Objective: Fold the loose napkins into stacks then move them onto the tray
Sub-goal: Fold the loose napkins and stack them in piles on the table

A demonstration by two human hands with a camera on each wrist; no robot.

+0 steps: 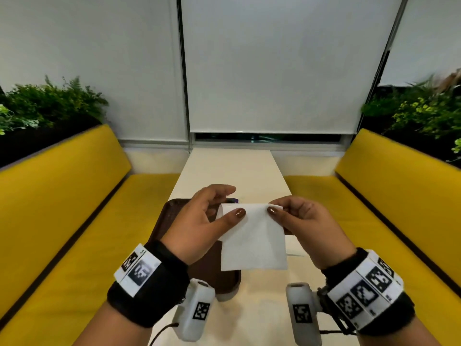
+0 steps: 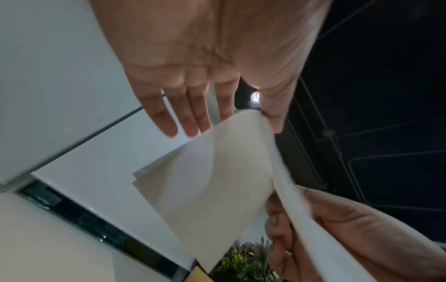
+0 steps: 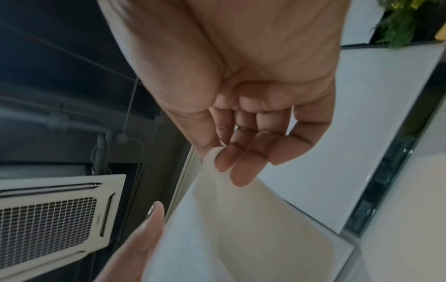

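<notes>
Napkin [image 1: 253, 239] pinched at its top corners between your left hand [image 1: 199, 221] and right hand [image 1: 308, 224], thumbs on top, sheet hanging in the air, brown tray [image 1: 219, 280] on the table [image 1: 259, 303] beneath your left hand.

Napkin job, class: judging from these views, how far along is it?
Done: nothing visibly stacked on the brown tray. In hand: left hand and right hand pinch the top corners of one white napkin in mid-air. Left: finish folding and place it on the tray.
</notes>
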